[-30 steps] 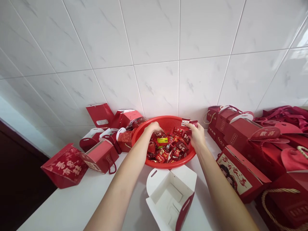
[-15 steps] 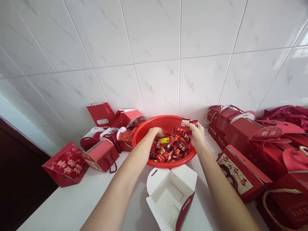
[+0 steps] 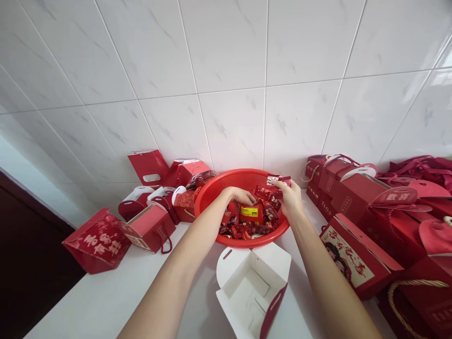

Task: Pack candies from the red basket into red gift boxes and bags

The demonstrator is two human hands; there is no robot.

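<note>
A red plastic basket (image 3: 226,181) holds many wrapped candies (image 3: 243,230), mostly red, and one packet with a yellow label (image 3: 250,213). My left hand (image 3: 240,195) reaches over the left rim, its fingers stretched down among the candies; nothing shows in its grasp. At the right rim, my right hand (image 3: 291,197) is closed on a small red candy packet (image 3: 282,180) with a white printed patch. In front of the basket, between my forearms, stands an open gift box (image 3: 247,287), white inside and red outside, with its flaps spread. No candy shows inside it.
Red gift boxes, including one with a rope handle (image 3: 151,228) and a patterned one (image 3: 99,241), stand on the left of the white table (image 3: 141,294). More red boxes (image 3: 363,254) are stacked at the right. A tiled wall (image 3: 229,122) rises behind.
My left hand has moved right and its fingers have spread out over the candies. The candies have shifted, and more of the yellow-labelled packet shows. My right hand stays at the rim with its packet.
</note>
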